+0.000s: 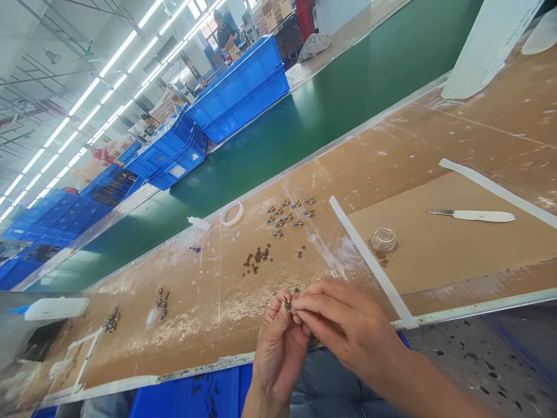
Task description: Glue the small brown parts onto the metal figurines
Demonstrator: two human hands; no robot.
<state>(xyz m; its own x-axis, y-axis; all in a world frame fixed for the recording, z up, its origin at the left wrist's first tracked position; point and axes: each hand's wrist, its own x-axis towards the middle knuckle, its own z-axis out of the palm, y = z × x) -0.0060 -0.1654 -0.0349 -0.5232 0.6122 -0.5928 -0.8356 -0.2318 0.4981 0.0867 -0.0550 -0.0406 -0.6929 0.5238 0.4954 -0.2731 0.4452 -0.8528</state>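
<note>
The left hand (281,348) pinches a small part (288,303) between thumb and finger, near the front edge of the table (361,168). The right hand (350,319) comes in from its own side, with its fingertips bunched close by the small part; I cannot tell if they grip it too. From the hands, a bunch of little brown dots (257,256) lies at 11 o'clock. At 12 o'clock, farther up, are blue and gold bits (288,217), set out in a loose group. The tape (231,213) lies flat at 11 o'clock, and past it at 10 o'clock a small white bottle (199,223) lies on its side. At 2 o'clock, a clear cup (383,240) sits on a brown sheet (429,249), with white strips (369,261) along the sheet's two sides. Past the cup, between 2 and 3 o'clock, a knife (484,215) lies with its white handle to the right. Far off at 9 o'clock, a big bottle (56,309) lies down, with a shiny pile (112,320) nearer. A blue tub (187,397) is low down at 8 o'clock. Across the table runs a green belt (339,98), with blue bins (243,93) past it toward 12 o'clock.
</note>
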